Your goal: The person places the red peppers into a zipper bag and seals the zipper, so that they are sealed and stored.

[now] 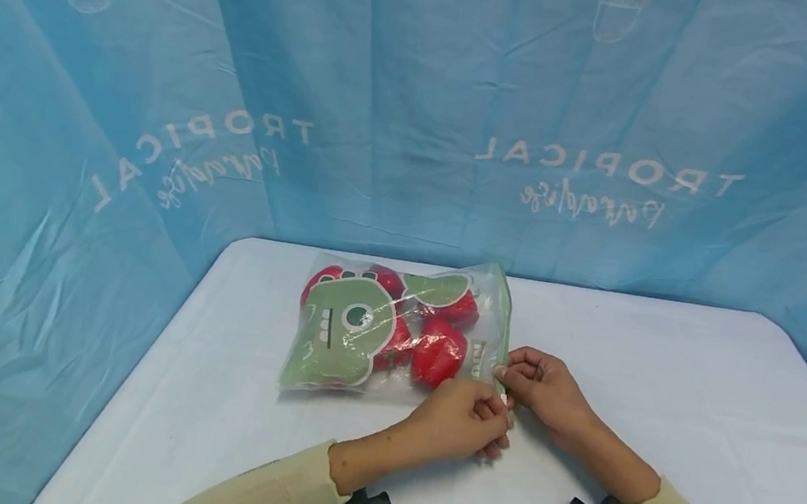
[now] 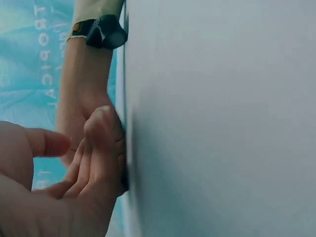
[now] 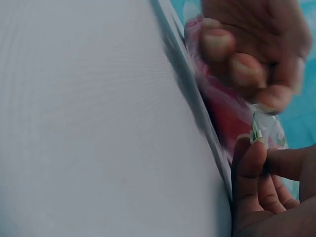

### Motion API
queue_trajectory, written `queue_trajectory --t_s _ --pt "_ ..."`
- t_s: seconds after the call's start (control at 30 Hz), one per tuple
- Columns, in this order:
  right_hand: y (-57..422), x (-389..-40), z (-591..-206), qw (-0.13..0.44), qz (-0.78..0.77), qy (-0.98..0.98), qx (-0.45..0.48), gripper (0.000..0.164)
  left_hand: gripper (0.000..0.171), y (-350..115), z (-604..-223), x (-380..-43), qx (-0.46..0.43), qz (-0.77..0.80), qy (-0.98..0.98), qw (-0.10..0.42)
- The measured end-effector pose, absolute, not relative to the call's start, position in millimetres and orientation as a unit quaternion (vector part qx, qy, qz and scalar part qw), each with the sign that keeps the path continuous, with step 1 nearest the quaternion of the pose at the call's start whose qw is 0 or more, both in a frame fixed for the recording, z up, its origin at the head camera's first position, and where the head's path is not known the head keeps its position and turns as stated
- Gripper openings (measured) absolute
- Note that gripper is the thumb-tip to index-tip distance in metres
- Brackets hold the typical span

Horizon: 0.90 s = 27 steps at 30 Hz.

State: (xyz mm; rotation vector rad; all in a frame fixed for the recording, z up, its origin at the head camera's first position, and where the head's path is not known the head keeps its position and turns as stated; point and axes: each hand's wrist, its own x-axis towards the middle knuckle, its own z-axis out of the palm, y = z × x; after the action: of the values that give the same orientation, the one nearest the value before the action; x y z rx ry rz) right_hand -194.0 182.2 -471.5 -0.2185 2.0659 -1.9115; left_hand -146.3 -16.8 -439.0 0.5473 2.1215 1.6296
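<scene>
A clear zip bag with a green cartoon monster print lies flat on the white table, several red pepper-like pieces inside. Its green-edged mouth faces right. My right hand pinches the near corner of that edge between thumb and fingers; the pinched bit of film shows in the right wrist view. Just left of it, my left hand hovers by the same corner, overlapping the bag's near edge. In the left wrist view, its thumb stands apart from loosely bent fingers, nothing between them.
The white-covered table reaches to a blue printed curtain behind and at the sides. Black devices are strapped at both wrists, by the cuffs of the beige sleeves.
</scene>
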Motion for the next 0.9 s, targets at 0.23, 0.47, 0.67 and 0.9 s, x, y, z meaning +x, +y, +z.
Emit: queue_trajectory --t_s 0.23,0.47,0.67,0.9 --pt "184.3 -195.8 -477.1 0.141 -0.693 0.704 -0.068 0.027 0.024 -13.9 -447.9 -145.7 0.093 0.677 0.642 0.346" --pt "183.6 -197.4 -476.2 0.134 -0.695 0.704 -0.05 0.024 0.026 -6.3 -454.8 -142.2 0.02 0.73 0.625 0.276" --pt "182.0 -195.4 -473.5 0.133 -0.696 0.704 -0.053 0.027 0.023 -9.0 -459.9 -150.7 -0.014 0.761 0.62 0.19" --pt "180.9 -195.0 -473.9 0.121 -0.689 0.714 -0.044 0.027 0.018 -11.1 -462.9 -149.7 -0.019 0.777 0.61 0.155"
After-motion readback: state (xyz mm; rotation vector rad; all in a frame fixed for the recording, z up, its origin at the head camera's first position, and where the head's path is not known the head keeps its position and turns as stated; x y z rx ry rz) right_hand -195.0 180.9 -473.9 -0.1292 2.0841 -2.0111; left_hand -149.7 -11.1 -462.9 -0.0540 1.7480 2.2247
